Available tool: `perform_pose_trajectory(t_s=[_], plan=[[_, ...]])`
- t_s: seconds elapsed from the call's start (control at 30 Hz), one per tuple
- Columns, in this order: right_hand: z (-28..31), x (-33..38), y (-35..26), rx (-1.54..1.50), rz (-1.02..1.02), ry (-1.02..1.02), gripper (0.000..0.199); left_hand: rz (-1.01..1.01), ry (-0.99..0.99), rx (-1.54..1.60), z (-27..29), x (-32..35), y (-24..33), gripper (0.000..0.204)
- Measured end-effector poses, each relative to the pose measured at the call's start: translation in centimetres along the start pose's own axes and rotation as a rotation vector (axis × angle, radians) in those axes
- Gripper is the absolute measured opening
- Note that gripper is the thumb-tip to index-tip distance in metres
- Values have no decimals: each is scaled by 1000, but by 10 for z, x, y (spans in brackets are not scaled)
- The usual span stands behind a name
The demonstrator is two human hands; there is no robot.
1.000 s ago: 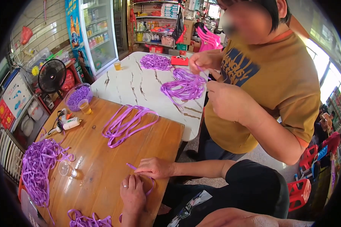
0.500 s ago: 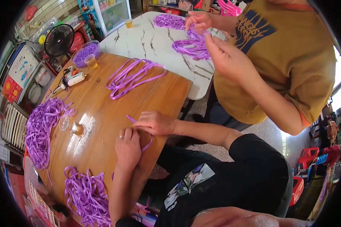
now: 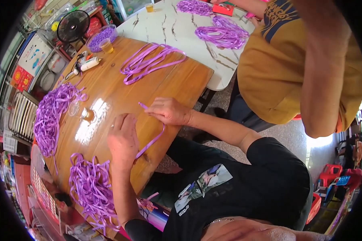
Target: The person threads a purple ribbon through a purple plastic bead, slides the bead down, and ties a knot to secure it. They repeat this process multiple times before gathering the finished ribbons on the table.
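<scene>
My right hand point(image 3: 169, 111) pinches a narrow purple ribbon point(image 3: 151, 141) near one end, and a short tip point(image 3: 142, 105) sticks out past the fingers. From there the ribbon curves down over the wooden table's near edge and passes behind my left wrist. My left hand point(image 3: 124, 134), with a ring on one finger, is a short way left of the right one. Its fingers are curled together over the tabletop, and whatever they may hold is hidden. Beyond my hands lies a loosely looped bundle of purple ribbon point(image 3: 151, 62).
Tangled ribbon piles point(image 3: 52, 116) point(image 3: 90, 188) cover the wooden table's point(image 3: 108, 76) left side. Near them are a cup point(image 3: 87, 115), a glue gun point(image 3: 88, 64) and a bowl of purple pieces point(image 3: 101, 38). A person in a brown shirt point(image 3: 273, 84) stands beside the white table point(image 3: 153, 28).
My left hand has moved left and up, away from my right hand, which still pinches the ribbon. The brown-shirted person's hands have left the ribbon loops, and a forearm has swung nearer. The view has shifted.
</scene>
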State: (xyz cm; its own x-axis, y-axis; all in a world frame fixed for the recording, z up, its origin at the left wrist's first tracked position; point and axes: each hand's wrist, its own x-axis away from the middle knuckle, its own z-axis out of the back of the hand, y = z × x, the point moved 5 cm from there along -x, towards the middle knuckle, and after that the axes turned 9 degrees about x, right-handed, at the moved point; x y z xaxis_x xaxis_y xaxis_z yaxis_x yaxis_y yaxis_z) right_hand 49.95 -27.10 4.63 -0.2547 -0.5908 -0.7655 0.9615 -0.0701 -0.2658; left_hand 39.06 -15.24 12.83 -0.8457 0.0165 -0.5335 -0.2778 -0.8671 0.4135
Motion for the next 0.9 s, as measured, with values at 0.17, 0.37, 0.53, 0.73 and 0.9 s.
perform_pose_trajectory(t_s=[0.17, 0.37, 0.53, 0.73, 0.9], plan=[[-7, -5, -3, -5, -23, -25, 13, 77, 269, -83, 31, 31, -6, 9], [-6, -2, 2, -208, -280, -100, 13, 181, 421, -114, 45, 76, 19, 17], [-66, 18, -79, -1103, -533, -347, 45, -212, 354, -85, 9, 69, 78, 53], [-40, 23, -174, -2070, -310, -622, 75, -167, 188, -118, 5, 84, 78, 51], [-9, 28, -128, -1067, -246, -675, 34, 178, 320, -421, 49, 119, 23, 28]])
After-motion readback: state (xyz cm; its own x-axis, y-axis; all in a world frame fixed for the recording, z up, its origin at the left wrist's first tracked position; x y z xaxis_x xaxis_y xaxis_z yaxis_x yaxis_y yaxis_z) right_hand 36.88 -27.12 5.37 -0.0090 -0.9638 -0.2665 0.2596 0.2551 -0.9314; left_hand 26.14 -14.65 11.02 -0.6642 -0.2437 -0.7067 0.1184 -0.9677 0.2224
